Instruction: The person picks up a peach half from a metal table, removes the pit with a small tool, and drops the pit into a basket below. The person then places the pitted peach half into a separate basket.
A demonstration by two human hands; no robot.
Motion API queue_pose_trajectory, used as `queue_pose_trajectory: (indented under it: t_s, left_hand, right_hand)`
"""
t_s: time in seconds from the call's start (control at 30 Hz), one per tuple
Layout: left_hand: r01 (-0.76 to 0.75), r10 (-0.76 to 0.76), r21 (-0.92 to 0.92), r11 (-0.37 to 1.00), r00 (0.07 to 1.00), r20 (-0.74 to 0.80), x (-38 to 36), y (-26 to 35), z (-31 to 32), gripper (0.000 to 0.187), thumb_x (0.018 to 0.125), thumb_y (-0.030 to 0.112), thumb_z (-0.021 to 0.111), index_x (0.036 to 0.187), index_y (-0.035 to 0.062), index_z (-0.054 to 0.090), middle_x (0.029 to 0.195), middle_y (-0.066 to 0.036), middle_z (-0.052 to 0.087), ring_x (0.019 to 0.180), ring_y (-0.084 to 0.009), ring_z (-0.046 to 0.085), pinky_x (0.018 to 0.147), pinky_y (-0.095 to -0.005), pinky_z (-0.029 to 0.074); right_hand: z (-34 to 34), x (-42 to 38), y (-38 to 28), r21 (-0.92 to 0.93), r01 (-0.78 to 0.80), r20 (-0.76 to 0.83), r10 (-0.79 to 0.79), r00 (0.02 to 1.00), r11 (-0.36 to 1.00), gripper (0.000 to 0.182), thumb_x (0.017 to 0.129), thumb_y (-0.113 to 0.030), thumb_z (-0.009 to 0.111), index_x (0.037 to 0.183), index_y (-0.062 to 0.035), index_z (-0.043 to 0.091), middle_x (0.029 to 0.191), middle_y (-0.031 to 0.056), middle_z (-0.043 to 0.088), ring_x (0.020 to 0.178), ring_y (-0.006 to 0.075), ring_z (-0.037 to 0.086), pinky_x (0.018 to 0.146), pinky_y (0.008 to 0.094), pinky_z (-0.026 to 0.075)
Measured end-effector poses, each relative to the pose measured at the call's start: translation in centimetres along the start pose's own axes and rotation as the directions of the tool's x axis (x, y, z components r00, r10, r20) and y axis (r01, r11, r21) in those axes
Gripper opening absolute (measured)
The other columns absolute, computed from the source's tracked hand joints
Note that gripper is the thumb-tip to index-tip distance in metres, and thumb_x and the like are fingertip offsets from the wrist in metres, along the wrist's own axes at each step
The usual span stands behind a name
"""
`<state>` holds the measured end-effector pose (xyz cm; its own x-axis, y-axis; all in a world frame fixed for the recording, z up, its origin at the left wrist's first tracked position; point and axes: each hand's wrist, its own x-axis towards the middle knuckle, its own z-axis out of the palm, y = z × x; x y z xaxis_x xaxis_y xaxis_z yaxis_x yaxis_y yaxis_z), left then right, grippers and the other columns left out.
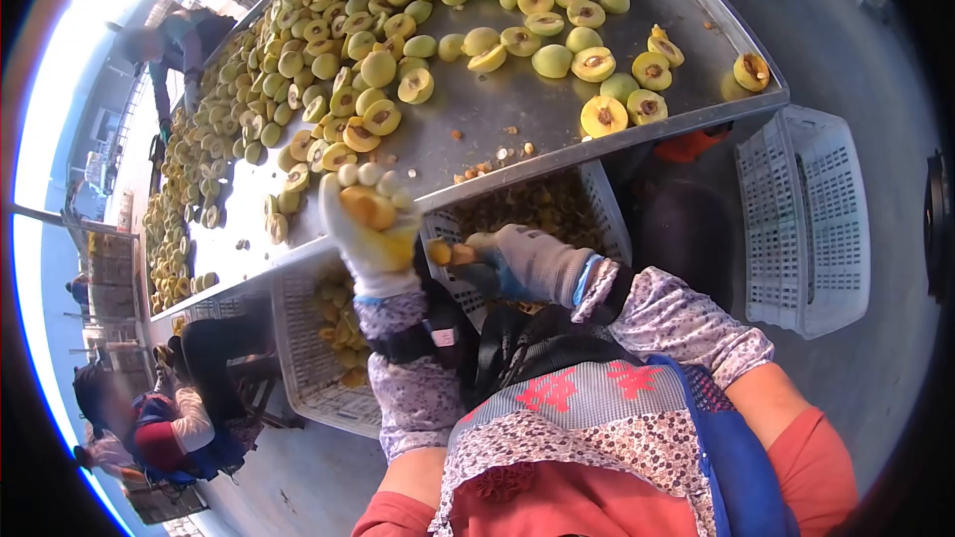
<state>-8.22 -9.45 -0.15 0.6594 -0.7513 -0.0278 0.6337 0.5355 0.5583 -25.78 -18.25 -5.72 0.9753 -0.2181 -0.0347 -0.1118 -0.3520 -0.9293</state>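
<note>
Gloved hands (448, 244) at table edge (517, 182)

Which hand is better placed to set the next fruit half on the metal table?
Left hand: raised at the table edge, gripping a fruit half. Right hand sits lower, over the crate.

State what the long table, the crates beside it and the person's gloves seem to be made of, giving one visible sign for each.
Table: probably sheet metal, grey with a dull sheen and a folded rim. Crates: likely moulded plastic, white with a regular grid of holes. Left hand and right hand: gloves look like knitted fabric, white and soft-looking, stained yellow; the exact fibre cannot be told.
</note>
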Motion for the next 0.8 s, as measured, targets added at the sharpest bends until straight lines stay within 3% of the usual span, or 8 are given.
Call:
queue_pose_trajectory:
  t_s: [0.07,0.2,0.27,0.33,0.4,0.47,0.6,0.8]
  left_hand:
    - [-0.094,0.094,0.143,0.985,0.996,0.007,-0.9,3.4,-1.1,0.012,0.097,0.026,0.059,0.093,0.0148,0.059,0.091,0.001,0.063,0.077,-0.0122,0.058,0.061,-0.0254,0.050]
    - [-0.122,0.470,0.779,0.615,0.850,-0.237,-4.3,9.6,-3.6,0.024,0.096,0.028,0.060,0.107,0.0077,0.066,0.093,-0.004,0.066,0.082,-0.0166,0.061,0.070,-0.0292,0.053]
    - [0.332,0.468,0.936,0.118,0.813,-0.348,-3.8,14.6,-9.5,0.029,0.094,0.028,0.060,0.108,0.0035,0.068,0.090,-0.008,0.067,0.086,-0.0193,0.062,0.077,-0.0327,0.052]
    - [0.346,0.492,0.926,-0.147,0.838,-0.235,-3.5,14.9,-8.2,0.030,0.094,0.029,0.058,0.107,0.0033,0.068,0.092,-0.010,0.068,0.086,-0.0195,0.062,0.077,-0.0330,0.051]
    - [0.331,0.429,0.862,-0.383,0.890,-0.152,-2.3,14.8,-7.9,0.032,0.091,0.029,0.057,0.109,0.0057,0.068,0.100,-0.014,0.070,0.091,-0.0254,0.065,0.083,-0.0362,0.050]
    - [0.151,0.199,0.791,-0.593,0.979,-0.037,1.6,15.3,-10.9,0.033,0.088,0.028,0.057,0.110,0.0065,0.069,0.105,-0.017,0.070,0.099,-0.0320,0.065,0.088,-0.0386,0.049]
    - [0.003,-0.101,0.653,-0.758,0.987,-0.122,5.9,9.5,-6.7,0.033,0.087,0.026,0.061,0.114,0.0095,0.070,0.109,-0.016,0.070,0.108,-0.0297,0.065,0.094,-0.0385,0.050]
    - [-0.217,-0.537,0.898,-0.384,0.843,-0.026,7.3,0.3,-0.1,0.025,0.090,0.010,0.055,0.110,0.0039,0.070,0.100,-0.012,0.071,0.096,-0.0203,0.067,0.085,-0.0333,0.052]
  right_hand:
    - [-1.7,-0.3,-1.1,-0.425,-0.286,0.059,0.342,0.938,0.859,0.034,0.095,-0.038,0.064,0.113,-0.0101,0.066,0.100,0.0190,0.071,0.097,0.0359,0.070,0.084,0.0453,0.053]
    - [-2.9,-0.9,-2.6,-0.561,-0.279,0.052,0.369,0.928,0.779,0.035,0.094,-0.039,0.064,0.116,-0.0109,0.066,0.101,0.0176,0.072,0.097,0.0351,0.070,0.085,0.0461,0.054]
    - [-3.2,-0.9,-2.9,-0.483,-0.207,-0.012,0.230,0.973,0.851,0.034,0.095,-0.037,0.064,0.117,-0.0116,0.065,0.098,0.0166,0.072,0.096,0.0344,0.070,0.085,0.0453,0.054]
    - [-2.9,0.0,-1.6,-0.430,-0.139,-0.154,0.079,0.985,0.892,0.030,0.094,-0.035,0.064,0.113,-0.0114,0.067,0.095,0.0173,0.072,0.093,0.0340,0.071,0.082,0.0445,0.055]
    - [-3.3,2.2,0.9,0.281,0.237,-0.507,-0.066,0.859,0.930,0.024,0.091,-0.025,0.071,0.099,-0.0027,0.066,0.092,0.0182,0.072,0.083,0.0355,0.071,0.074,0.0403,0.058]
    - [-7.2,2.7,-1.3,-0.453,0.077,-0.532,-0.339,0.776,0.888,0.019,0.092,-0.019,0.069,0.095,-0.0004,0.068,0.090,0.0167,0.072,0.082,0.0328,0.071,0.074,0.0372,0.058]
    - [-12.3,6.4,-0.6,-0.477,-0.512,-0.312,0.407,0.858,0.714,0.052,0.092,-0.049,0.060,0.102,0.0018,0.070,0.096,0.0213,0.071,0.087,0.0362,0.069,0.082,0.0433,0.052]
    - [-11.2,9.1,-2.0,-0.350,-0.436,-0.004,0.463,0.886,0.829,0.056,0.088,-0.050,0.060,0.107,0.0016,0.070,0.098,0.0212,0.071,0.093,0.0341,0.069,0.083,0.0409,0.050]
